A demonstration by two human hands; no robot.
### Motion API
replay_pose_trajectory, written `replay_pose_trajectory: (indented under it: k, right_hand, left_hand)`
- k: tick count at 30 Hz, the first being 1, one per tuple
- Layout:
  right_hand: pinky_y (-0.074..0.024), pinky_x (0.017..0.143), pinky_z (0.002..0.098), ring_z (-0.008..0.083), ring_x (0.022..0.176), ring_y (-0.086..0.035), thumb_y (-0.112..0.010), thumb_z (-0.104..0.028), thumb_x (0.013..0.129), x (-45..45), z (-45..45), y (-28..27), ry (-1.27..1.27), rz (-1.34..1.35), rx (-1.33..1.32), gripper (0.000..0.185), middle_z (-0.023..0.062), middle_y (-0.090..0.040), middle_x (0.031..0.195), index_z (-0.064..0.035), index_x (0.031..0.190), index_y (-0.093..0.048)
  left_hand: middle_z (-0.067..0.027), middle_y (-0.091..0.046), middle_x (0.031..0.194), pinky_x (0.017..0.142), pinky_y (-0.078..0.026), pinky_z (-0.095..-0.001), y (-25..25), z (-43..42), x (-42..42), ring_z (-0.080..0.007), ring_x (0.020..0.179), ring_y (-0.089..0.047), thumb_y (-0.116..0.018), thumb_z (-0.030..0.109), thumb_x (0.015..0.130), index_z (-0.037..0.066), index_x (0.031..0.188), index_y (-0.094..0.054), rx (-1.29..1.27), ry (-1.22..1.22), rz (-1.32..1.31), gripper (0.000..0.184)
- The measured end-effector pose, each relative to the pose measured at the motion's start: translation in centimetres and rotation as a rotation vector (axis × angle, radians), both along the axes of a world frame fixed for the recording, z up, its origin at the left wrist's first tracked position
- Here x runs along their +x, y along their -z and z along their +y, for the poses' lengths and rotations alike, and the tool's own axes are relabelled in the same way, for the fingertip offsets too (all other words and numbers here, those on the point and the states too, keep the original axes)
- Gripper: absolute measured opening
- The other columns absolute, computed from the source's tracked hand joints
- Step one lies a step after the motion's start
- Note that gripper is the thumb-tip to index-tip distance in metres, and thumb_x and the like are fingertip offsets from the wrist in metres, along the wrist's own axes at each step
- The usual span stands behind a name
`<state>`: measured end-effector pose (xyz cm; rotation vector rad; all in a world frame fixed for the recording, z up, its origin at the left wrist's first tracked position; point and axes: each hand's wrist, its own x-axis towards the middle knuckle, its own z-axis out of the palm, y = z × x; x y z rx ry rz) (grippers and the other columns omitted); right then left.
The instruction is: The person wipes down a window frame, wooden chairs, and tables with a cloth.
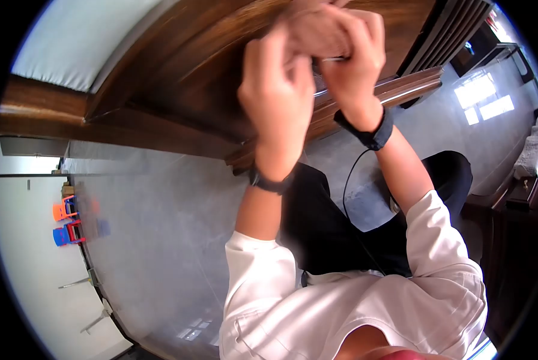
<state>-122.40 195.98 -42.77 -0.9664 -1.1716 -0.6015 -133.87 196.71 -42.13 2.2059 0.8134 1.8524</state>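
Note:
At the top of the view my left hand (278, 84) and my right hand (358, 57) are raised close together, fingers curled. Between them is a brownish-pink, wrinkled thing (318, 35), blurred by motion. It resembles skin, perhaps another person's hand, but I cannot tell for sure. Both hands' fingers close around its sides. A black band (269, 182) circles my left wrist, and a black strap (374, 129) is on my right wrist, with a thin black cable (346, 186) hanging from it. Dark brown wooden furniture (185, 66) lies behind and below the hands.
A white cushion (83, 42) rests in the wooden frame at upper left. The grey shiny floor (155, 240) reflects window light. Small orange and blue chairs (65, 210) stand by the far left wall. Dark wooden furniture (515, 240) is at my right.

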Motion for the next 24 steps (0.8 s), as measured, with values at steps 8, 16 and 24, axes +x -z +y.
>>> replay_pose_trajectory:
  k: [8, 16, 24]
  right_hand:
    - [-0.0500, 0.079, 0.0410, 0.0375, 0.091, -0.058, -0.067, 0.004, 0.073, 11.8, -1.2, 8.1, 0.313, 0.154, -0.115, 0.031, 0.0166, -0.058, 0.097, -0.0022, 0.102, -0.062]
    - [-0.0510, 0.077, 0.0457, 0.0421, 0.093, -0.059, -0.066, -0.001, 0.080, 13.4, -3.9, 20.8, 0.363, 0.325, -0.492, 0.029, 0.0182, -0.056, 0.104, -0.0039, 0.107, -0.058]
    - [-0.0526, 0.080, 0.0441, 0.0399, 0.097, -0.062, -0.067, -0.007, 0.079, 15.3, -6.2, 23.2, 0.334, 0.278, -0.883, 0.041, 0.0145, -0.058, 0.112, -0.0083, 0.119, -0.061]
  left_hand:
    - [-0.0088, -0.063, 0.090, 0.060, -0.055, -0.0451, 4.2, -0.6, 12.1, -0.0360, 0.073, -0.066, -0.072, 0.018, 0.082, 0.016, 0.113, -0.062, -0.045, -0.003, 0.319, 0.032]
    - [-0.0133, -0.066, 0.086, 0.054, -0.056, -0.0423, 16.8, -0.9, 15.2, -0.0333, 0.065, -0.069, -0.064, 0.019, 0.087, 0.007, 0.108, -0.058, -0.168, 0.066, 0.612, 0.025]
    - [-0.0245, -0.069, 0.094, 0.071, -0.057, -0.0484, 21.5, -1.7, 16.8, -0.0421, 0.081, -0.068, -0.066, 0.024, 0.090, 0.000, 0.096, -0.059, -0.623, 0.212, 0.494, 0.026]
